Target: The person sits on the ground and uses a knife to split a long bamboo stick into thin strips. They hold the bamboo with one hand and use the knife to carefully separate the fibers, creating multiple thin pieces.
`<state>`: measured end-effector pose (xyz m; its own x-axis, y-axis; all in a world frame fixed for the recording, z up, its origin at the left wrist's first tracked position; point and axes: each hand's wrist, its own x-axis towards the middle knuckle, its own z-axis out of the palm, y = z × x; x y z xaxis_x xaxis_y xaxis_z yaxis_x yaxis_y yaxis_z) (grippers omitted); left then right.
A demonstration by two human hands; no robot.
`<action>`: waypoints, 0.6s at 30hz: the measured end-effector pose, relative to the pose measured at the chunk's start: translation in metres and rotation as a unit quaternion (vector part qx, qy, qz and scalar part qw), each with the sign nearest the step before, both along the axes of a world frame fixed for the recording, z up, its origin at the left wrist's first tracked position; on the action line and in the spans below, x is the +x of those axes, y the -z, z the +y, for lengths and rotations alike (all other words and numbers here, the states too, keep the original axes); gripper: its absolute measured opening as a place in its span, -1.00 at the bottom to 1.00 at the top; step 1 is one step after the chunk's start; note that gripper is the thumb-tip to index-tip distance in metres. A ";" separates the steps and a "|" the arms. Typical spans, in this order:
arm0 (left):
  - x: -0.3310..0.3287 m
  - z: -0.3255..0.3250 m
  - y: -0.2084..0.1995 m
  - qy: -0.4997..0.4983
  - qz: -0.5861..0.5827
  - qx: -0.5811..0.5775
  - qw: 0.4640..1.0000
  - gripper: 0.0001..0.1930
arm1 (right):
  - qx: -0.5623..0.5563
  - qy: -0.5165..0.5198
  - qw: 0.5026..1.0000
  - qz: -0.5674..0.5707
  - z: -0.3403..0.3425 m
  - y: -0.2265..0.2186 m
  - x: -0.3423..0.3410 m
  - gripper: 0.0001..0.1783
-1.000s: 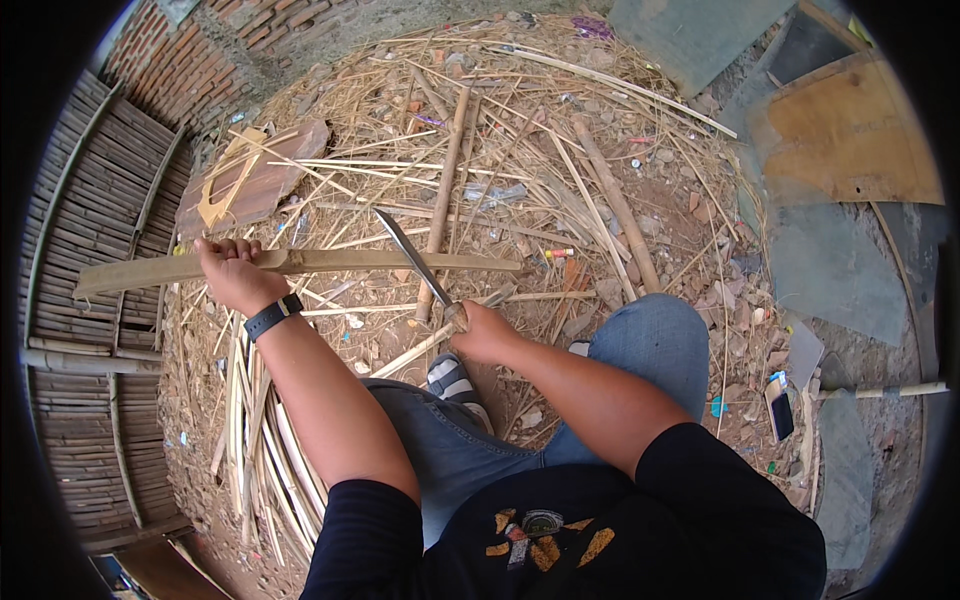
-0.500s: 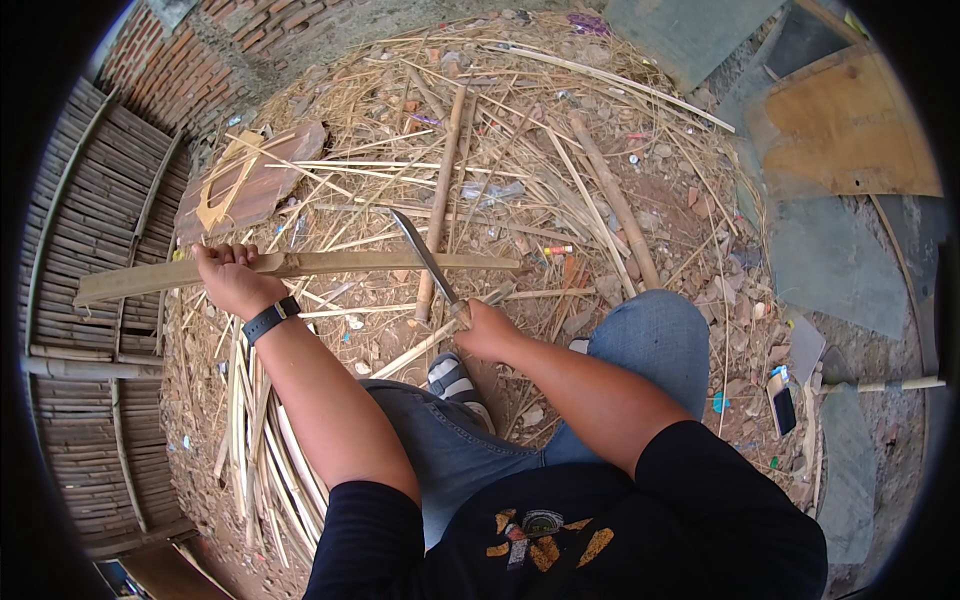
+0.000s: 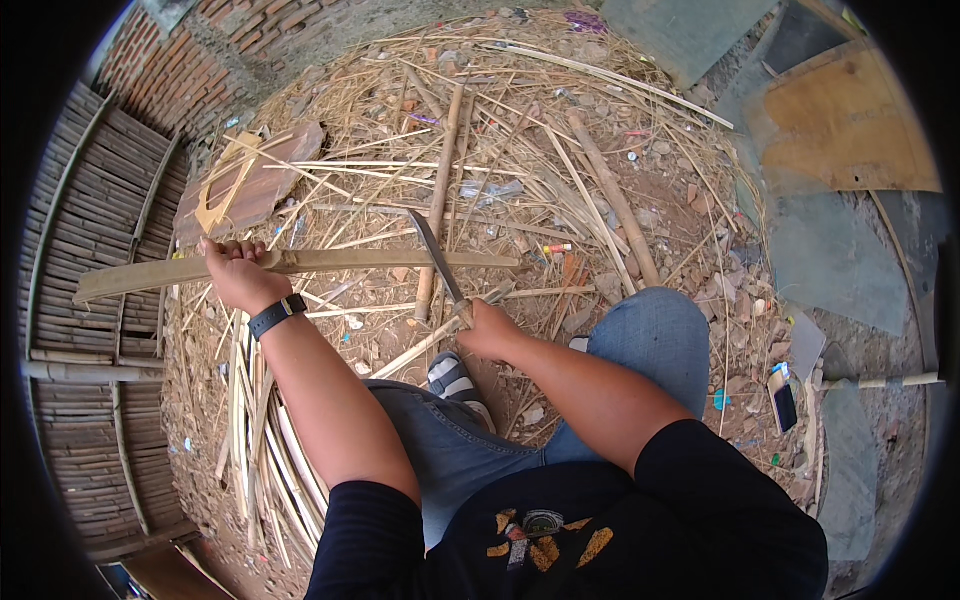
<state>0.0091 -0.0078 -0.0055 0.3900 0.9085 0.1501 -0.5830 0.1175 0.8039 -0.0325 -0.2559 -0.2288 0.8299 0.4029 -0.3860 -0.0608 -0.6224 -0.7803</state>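
A long piece of split bamboo [image 3: 350, 260] lies level across the view, with my left hand [image 3: 240, 275] closed around it left of its middle. My right hand [image 3: 488, 330] grips the handle of a machete [image 3: 437, 255], its blade slanting up and to the left. The blade crosses the bamboo's right part; whether it touches cannot be told. Under that part runs a round bamboo pole [image 3: 447, 170] on the ground.
Split bamboo strips [image 3: 285, 450] are heaped beside my left leg. Another pole [image 3: 612, 195] lies right of centre among shavings and rubble. A brown board [image 3: 290, 165] is at far left, a bamboo wall [image 3: 90, 240] beyond. A phone [image 3: 783, 405] lies at right.
The machete blade has swung slightly to the right along the bamboo. My left hand has shifted a little to the right, while the bamboo stays almost in place.
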 end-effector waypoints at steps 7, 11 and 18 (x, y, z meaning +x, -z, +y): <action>0.000 0.002 0.004 0.016 -0.003 0.006 1.000 -0.72 | 0.042 0.041 0.998 0.002 0.001 0.017 0.000 -0.51; 0.001 0.001 0.003 0.017 0.000 0.004 1.000 -0.73 | 0.044 0.044 0.998 0.006 0.002 0.020 0.000 -0.53; -0.001 0.001 0.001 0.022 -0.012 0.005 1.000 -0.65 | 0.023 0.039 0.999 0.022 0.005 -0.011 -0.003 -0.49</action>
<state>0.0082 -0.0064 -0.0070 0.4261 0.8889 0.1683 -0.5967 0.1363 0.7908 -0.0358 -0.2510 -0.2181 0.8419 0.3560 -0.4055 -0.1422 -0.5787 -0.8031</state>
